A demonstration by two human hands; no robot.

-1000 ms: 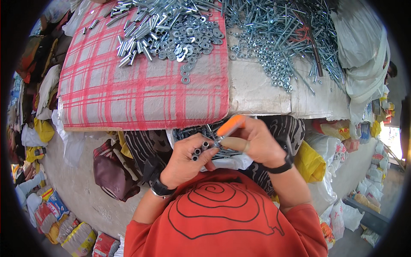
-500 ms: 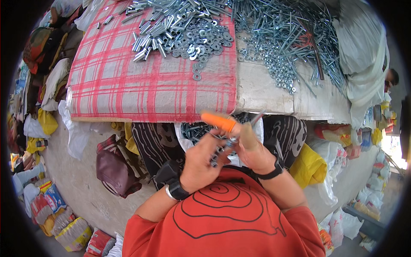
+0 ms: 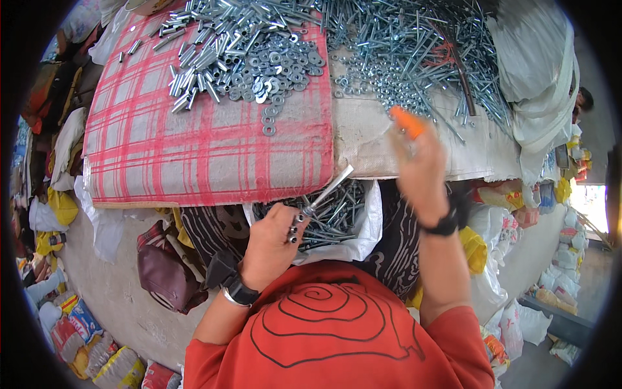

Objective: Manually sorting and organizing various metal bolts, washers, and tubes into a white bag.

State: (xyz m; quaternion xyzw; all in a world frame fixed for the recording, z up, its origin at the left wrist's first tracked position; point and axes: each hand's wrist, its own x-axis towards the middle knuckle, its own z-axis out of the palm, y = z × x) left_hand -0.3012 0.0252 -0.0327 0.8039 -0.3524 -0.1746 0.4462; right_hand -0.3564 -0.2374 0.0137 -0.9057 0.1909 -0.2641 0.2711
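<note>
My left hand (image 3: pixel 269 243) is closed around several metal bolts (image 3: pixel 297 227), their ends showing beside the fingers. One, bearing a bright sleeve (image 3: pixel 334 187), points up and right over an open white sack (image 3: pixel 370 223) of bolts (image 3: pixel 334 217) on my lap. My right hand (image 3: pixel 424 175) is smeared by motion above the table's near edge, close to a scatter of nuts (image 3: pixel 389 91). An orange tube-shaped piece (image 3: pixel 407 121) is at its fingertips; I cannot tell whether it is worn or held.
Metal sleeves (image 3: pixel 194 71) and flat washers (image 3: pixel 275 71) are heaped on a red-checked cloth (image 3: pixel 207 152). Long bolts (image 3: pixel 414 39) pile up on the right, with a dark rod (image 3: pixel 463 78) among them. White plastic sheeting (image 3: pixel 538 78) hangs at the right edge. A maroon bag (image 3: pixel 165 275) stands at left.
My hands have parted. The right has swept up and right toward the nuts with the orange piece; the left has drawn slightly left with the bolts, uncovering the sack. The view has shifted slightly.
</note>
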